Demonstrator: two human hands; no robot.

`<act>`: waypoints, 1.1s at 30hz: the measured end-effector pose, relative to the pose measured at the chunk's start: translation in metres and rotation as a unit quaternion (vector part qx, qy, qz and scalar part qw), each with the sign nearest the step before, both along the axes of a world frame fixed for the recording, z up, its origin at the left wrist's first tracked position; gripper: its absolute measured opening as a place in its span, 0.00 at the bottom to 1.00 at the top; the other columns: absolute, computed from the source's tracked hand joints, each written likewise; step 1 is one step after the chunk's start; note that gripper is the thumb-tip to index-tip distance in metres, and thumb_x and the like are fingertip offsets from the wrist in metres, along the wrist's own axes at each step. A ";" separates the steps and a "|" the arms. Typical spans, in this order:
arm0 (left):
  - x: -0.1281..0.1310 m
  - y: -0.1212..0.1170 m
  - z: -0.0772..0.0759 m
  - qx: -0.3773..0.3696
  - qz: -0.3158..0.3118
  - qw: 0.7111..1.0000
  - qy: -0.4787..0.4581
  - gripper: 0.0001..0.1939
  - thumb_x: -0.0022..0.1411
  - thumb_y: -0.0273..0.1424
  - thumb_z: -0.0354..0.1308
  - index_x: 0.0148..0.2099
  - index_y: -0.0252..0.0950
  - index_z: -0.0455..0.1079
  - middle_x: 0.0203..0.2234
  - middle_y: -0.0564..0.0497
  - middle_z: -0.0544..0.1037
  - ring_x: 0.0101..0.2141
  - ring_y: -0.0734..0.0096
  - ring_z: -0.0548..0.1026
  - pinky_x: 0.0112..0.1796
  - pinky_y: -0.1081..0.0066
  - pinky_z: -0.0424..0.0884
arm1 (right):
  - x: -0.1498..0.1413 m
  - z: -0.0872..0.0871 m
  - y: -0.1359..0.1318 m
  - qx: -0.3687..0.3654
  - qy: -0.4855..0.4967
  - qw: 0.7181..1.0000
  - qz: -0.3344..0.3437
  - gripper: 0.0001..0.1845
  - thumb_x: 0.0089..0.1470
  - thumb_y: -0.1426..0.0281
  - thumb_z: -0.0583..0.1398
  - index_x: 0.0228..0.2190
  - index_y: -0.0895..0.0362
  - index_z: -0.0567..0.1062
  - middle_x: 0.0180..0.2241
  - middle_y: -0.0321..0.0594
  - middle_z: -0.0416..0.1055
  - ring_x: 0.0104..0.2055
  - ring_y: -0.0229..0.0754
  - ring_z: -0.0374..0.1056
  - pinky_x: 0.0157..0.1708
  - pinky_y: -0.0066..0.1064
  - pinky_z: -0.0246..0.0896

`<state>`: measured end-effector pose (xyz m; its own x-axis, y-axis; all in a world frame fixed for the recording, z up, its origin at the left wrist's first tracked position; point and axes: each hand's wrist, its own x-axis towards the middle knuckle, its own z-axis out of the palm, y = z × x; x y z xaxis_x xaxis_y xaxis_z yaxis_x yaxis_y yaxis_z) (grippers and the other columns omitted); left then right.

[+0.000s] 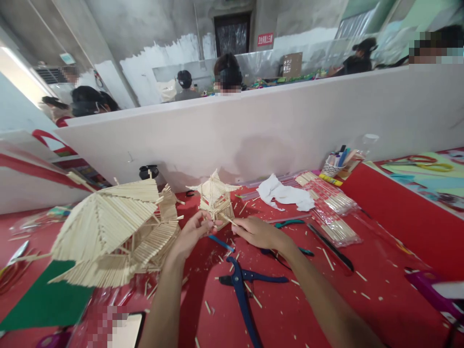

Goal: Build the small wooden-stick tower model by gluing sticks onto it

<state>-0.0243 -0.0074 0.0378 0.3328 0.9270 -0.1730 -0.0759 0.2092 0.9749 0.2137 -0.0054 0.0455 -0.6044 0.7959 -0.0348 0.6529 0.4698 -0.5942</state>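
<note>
Craft workshop, I judge. White partition runs across front of my place. Behind partition: people, heads above its edge, and colourful clutter along another worktop. Farther behind: rough grey wall, patchily whitened, with red sign. On my side of partition: red tabletop strewn with stick offcuts, blue cutters, bagged stick bundles, pen cup, small stick-built model, large roofed model.
</note>
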 end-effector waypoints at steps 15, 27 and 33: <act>0.001 0.002 -0.004 0.006 -0.005 1.000 -0.013 0.17 0.52 0.36 0.67 0.36 0.37 0.62 0.34 0.50 0.80 0.31 0.71 0.76 0.36 0.73 0.66 | -0.001 0.003 -0.001 0.002 -0.005 1.000 0.007 0.17 0.66 0.61 0.47 0.34 0.56 0.71 0.29 0.40 0.72 0.30 0.40 0.64 0.29 0.29 0.47; 0.002 0.001 -0.005 0.002 0.003 1.000 -0.013 0.17 0.52 0.36 0.67 0.36 0.37 0.62 0.35 0.49 0.80 0.31 0.72 0.76 0.37 0.73 0.67 | -0.001 0.003 -0.001 0.002 -0.008 1.000 0.006 0.17 0.66 0.61 0.47 0.34 0.56 0.70 0.29 0.40 0.72 0.29 0.39 0.64 0.29 0.29 0.46; 0.004 0.001 -0.003 0.000 0.011 1.000 -0.006 0.18 0.51 0.37 0.68 0.34 0.37 0.61 0.33 0.50 0.80 0.31 0.71 0.76 0.37 0.72 0.67 | 0.000 0.001 -0.001 0.006 -0.007 1.000 0.008 0.18 0.66 0.61 0.47 0.32 0.56 0.70 0.28 0.39 0.71 0.28 0.39 0.63 0.28 0.30 0.46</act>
